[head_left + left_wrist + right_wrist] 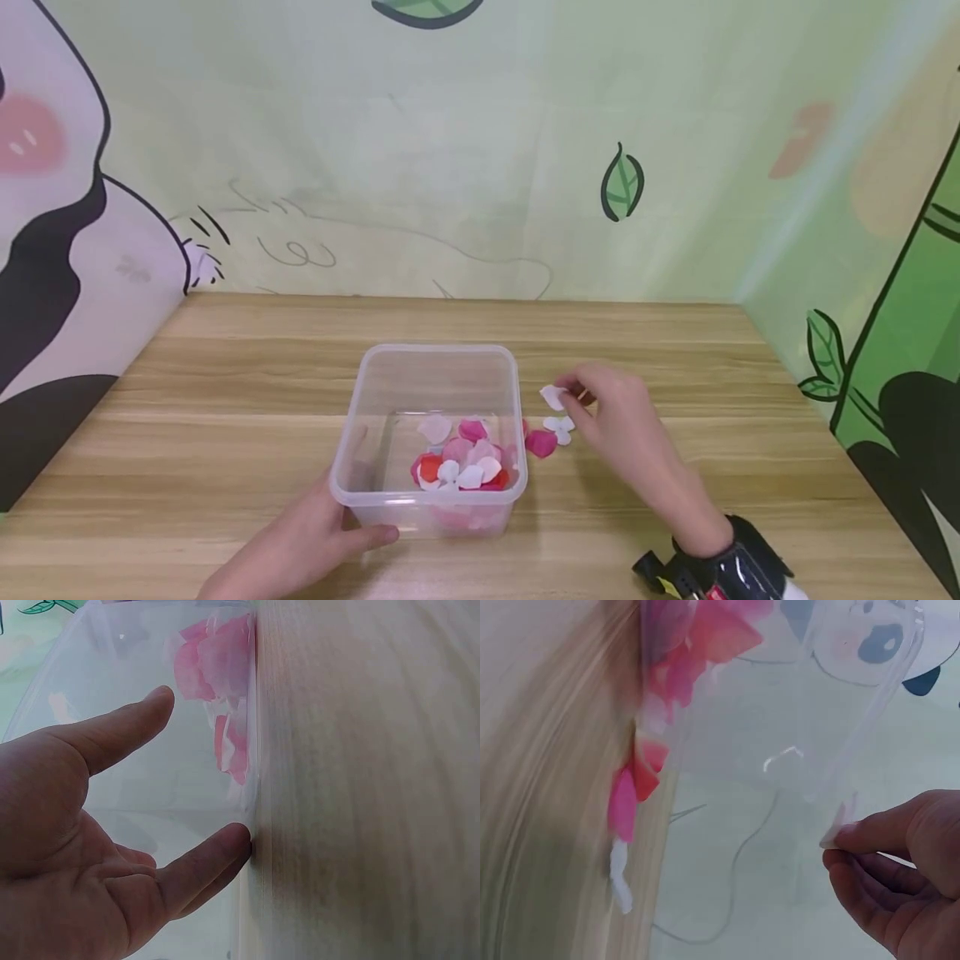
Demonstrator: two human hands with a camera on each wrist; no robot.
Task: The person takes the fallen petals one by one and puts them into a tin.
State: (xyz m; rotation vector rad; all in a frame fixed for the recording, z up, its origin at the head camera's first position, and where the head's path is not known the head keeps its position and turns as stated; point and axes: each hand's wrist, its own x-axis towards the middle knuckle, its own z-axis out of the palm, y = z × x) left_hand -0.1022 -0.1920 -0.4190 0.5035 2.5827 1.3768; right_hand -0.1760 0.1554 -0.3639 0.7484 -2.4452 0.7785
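A clear plastic container [427, 499] stands on the table with pink, red and white petals [457, 454] piled toward its front right. My left hand [311, 533] rests at its front left corner, thumb along the front wall. In the left wrist view its fingers [202, 866] are spread and fairly straight against the container. Thumb and fingertips of my right hand [618, 417] pinch a pale petal [553, 397], raised to the right of the container. Below it on the table lie a white petal [559, 429] and a magenta petal [542, 443], beside the container's right wall.
A red petal [649, 765] lies close against the container in the right wrist view. The wooden table [255, 375] meets a printed backdrop [450, 167] at the back and sides. A black strapped device [731, 567] sits on the right wrist.
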